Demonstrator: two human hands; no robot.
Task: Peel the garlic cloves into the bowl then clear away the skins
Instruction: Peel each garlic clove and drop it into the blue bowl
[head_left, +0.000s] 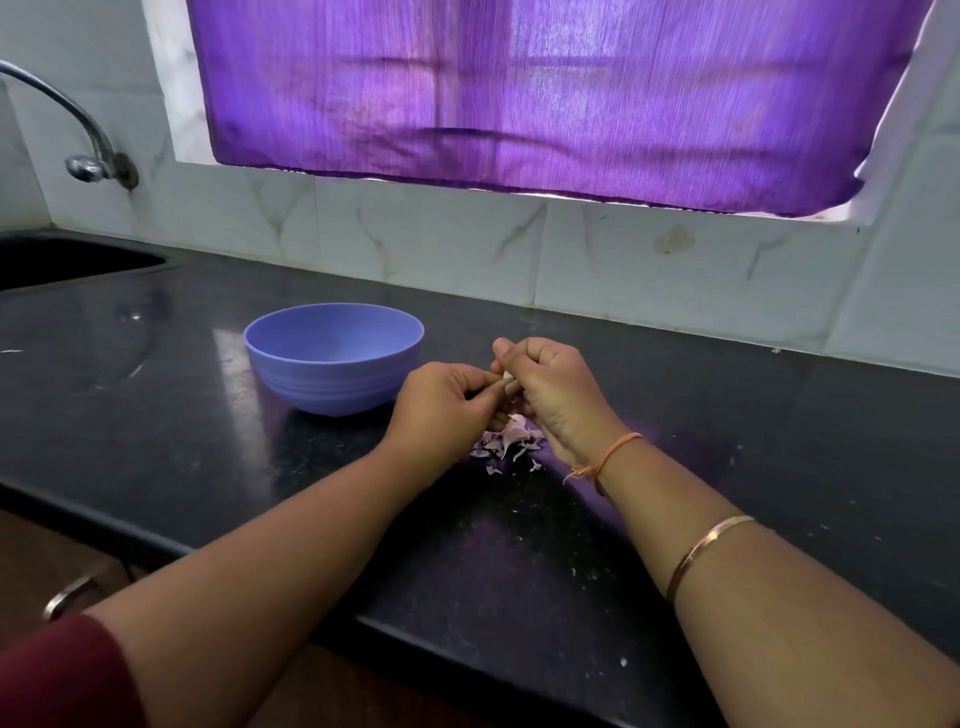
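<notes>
Head view: hands meet mid-counter (208, 426). Right hand (545, 384) is curled tight round the garlic clove (508, 375); left hand (441, 405) pinches its tip. Bowl (332, 382) at 10 o'clock of the hands, bottom hidden. Skins pile (511, 441) at 6 o'clock, beneath them. Best: hold the clove steady, strip skin down over the pile.

A maroon sleeve (62, 670) on left; orange thread (615, 452), gold bangle (701, 551) on right.

Only one view is provided, worn at the head, above and behind the left grip (441, 410) and right grip (550, 389); it is aimed forward and down over the counter (701, 415); both grips are seen close, the wall (441, 234) beyond them.
</notes>
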